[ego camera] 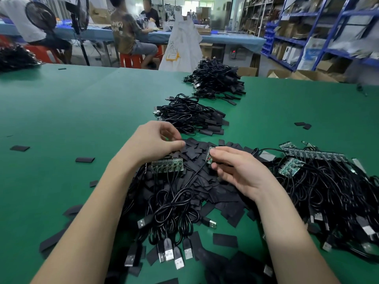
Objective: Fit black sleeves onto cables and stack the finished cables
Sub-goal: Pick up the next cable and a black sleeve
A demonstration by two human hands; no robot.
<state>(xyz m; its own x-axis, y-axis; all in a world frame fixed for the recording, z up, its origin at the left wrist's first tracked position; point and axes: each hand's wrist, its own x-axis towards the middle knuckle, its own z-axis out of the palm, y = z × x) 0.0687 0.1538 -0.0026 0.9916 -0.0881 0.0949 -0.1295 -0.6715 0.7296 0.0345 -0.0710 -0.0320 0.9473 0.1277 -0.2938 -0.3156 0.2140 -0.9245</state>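
While my right hand [235,169] pinches a cable's small circuit board [210,155] at mid-counter, my left hand's [152,143] curled fingers pick a black sleeve [189,147] from the loose pile; next, I judge, slide it over.

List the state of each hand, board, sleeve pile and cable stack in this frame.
left hand: fingertips pinching at the sleeve pile
right hand: pinching one small circuit board, bare, no sleeve on it
sleeve pile: loose, heaped
row of circuit boards: bare, lying on the pile
near cable stack: sleeved
far cable stack: sleeved
unsleeved cables: boards exposed, tangled
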